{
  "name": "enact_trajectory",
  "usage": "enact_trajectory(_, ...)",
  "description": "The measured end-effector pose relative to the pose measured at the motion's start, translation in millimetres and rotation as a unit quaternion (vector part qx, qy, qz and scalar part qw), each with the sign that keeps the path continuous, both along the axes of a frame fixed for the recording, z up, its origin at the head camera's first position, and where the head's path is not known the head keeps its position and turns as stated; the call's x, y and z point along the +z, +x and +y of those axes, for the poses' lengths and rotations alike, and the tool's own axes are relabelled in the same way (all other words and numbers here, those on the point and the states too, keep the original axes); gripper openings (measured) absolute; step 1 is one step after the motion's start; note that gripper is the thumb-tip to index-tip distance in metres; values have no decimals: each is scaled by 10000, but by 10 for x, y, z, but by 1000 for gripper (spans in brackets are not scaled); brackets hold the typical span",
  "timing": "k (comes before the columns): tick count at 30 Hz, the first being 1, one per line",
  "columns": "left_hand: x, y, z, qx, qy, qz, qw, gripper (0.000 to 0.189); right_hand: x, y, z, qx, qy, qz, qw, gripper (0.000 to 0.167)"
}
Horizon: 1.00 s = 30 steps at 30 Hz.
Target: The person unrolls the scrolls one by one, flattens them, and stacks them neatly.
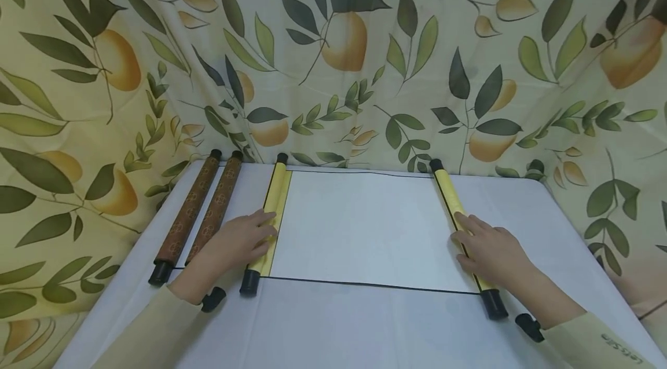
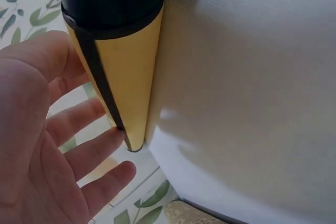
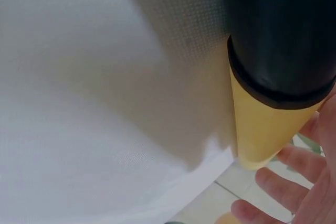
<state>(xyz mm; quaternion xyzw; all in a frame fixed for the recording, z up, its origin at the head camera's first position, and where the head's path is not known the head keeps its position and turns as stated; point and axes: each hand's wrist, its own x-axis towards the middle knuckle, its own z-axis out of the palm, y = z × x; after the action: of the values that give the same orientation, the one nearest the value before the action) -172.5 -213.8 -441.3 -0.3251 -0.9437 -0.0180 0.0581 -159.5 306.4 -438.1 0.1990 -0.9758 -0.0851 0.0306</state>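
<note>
The left hand (image 1: 237, 241) lies with loosely extended fingers against the left yellow roll (image 1: 274, 189), and the right hand (image 1: 492, 250) likewise touches the right yellow roll (image 1: 449, 192); neither is clenched. Both rolls point away from the person, black-capped at each end, their far ends leaning inward. Between them the scroll's white sheet (image 1: 365, 230) lies flat on the surface (image 1: 333, 334), its long axis running left to right. Two brown rolls (image 1: 190, 209) lie left, also pointing away, before a fruit-patterned cloth (image 1: 344, 97).
</note>
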Motion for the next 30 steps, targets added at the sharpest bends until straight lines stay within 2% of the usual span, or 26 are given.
enact_trajectory(6, -19, -2, -29, 113, -199, 117, 9997, 21, 7, 7, 65, -50, -42, 34, 10000, 38)
enact_trajectory(12, -57, 5, -55, 173, -137, -64, 9997, 20, 10, 22, 96, -24, -4, 103, 9999, 35)
enact_trajectory(21, -16, 44, -69, 175, -105, -217, 9996, 22, 36, 27, 124, -171, 81, -14, 9998, 37)
enact_trajectory(30, -63, 54, -71, 83, 98, -241, 9996, 15, 43, 69, 168, -106, -135, 98, 9998, 34)
